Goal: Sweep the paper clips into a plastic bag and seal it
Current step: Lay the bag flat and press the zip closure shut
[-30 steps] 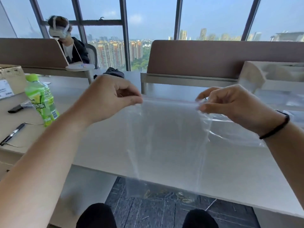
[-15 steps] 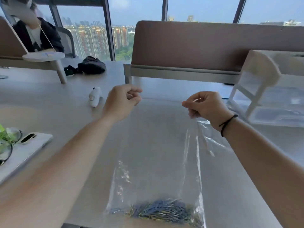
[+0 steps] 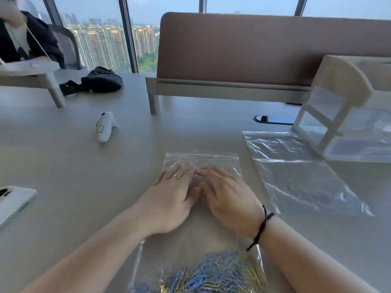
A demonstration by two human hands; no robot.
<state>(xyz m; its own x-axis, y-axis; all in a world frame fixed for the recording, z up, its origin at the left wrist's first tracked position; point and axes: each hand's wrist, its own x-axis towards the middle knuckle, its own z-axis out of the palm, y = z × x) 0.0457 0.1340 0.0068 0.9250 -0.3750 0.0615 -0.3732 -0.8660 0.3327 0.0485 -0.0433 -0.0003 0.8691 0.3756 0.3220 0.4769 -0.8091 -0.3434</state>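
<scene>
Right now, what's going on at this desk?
A person has a clear plastic bag lying flat on the desk, with blue and gold paper clips heaped at its near end. The left hand and right hand press flat on the bag's middle, below the zip strip. A spare bag lies to the right.

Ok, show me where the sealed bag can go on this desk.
Bare desk lies between the white controller, the phone and the left hand. A second strip runs behind the filled bag, up to the divider. The right side is crowded: an empty bag and a white rack.
</scene>
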